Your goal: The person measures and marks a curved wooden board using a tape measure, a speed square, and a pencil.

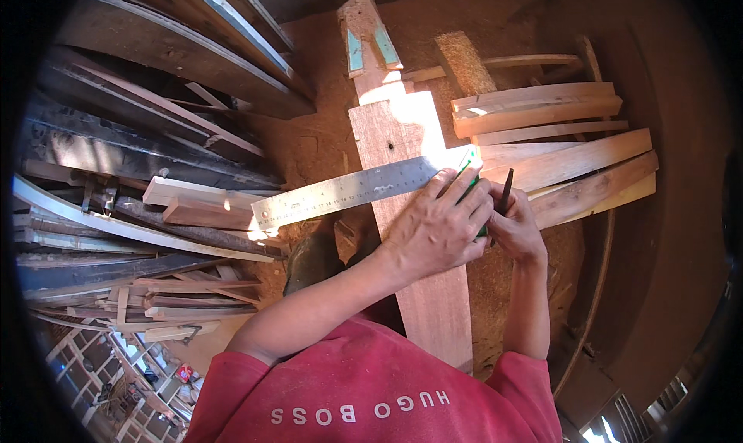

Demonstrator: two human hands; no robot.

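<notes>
A wooden board (433, 311) runs away from me, with a knot and a bright patch of sunlight at its far part. Across it lies a try square (348, 193), its metal blade reaching out past the board's left edge. Bits of its green handle show between the fingers of my left hand (437, 222), which is closed over it at the right edge. Just beside, my right hand (517, 224) pinches a dark pencil-like stick (507, 189) that points upward. Its other fingertips are partly hidden behind my left hand.
Right of the board, several cut wooden pieces (573, 160) lie stacked. A narrower piece with pale green strips (371, 48) sits beyond the far end. Long planks and beams (155, 110) crowd the left side. Sawdust covers the ground (309, 145).
</notes>
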